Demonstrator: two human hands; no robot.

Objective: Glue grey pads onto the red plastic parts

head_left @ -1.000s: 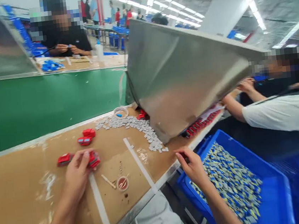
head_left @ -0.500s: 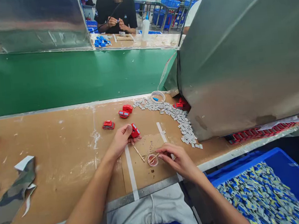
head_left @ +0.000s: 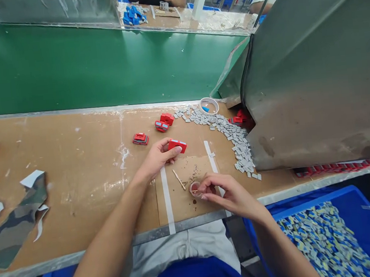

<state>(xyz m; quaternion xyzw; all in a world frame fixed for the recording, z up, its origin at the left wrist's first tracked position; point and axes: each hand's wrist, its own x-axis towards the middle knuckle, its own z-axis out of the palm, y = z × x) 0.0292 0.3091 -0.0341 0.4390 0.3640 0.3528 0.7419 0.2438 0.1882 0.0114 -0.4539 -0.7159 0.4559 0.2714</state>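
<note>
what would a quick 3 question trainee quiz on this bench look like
1. True or false: the left hand holds a red part.
2. The right hand is at: A) the tape roll, B) the small round cup, C) the blue bin.
3. Fill in: the small grey chips lie in a curved heap beside the ____ hood.

Key: 1 true; 2 B; 3 metal.

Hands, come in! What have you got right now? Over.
Left hand holding a red part off the bench. Right hand at the small cup, pinching a thin stick. Nothing between them.
</note>
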